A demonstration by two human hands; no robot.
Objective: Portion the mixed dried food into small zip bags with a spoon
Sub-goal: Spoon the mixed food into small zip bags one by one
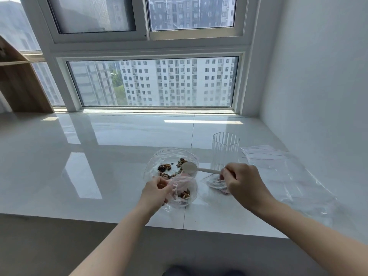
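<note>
A small bag point(182, 193) is pinched at its mouth by the curled fingers of the left hand point(157, 191); some mixed food is seen inside it, just beyond the fingertips. A spoon point(196, 169) is gripped by its handle in the closed fingers of the right hand point(242, 183), with the pale bowl extended to the left of those fingers, above the far edge of the small bag. The bowl is held over the near rim of the big bag point(171, 162), which lies open on the sill point(99, 136) just beyond the left fingers. The dried food point(169, 169) is scattered inside the big bag, beyond the spoon bowl and the left fingertips. A second bag point(216, 183) with dark contents is partly covered under the right fingers. A ribbed glass point(226, 150) stands upright just beyond the right hand. Flat empty bags point(278, 166) are spread to the right of the right hand.
</note>
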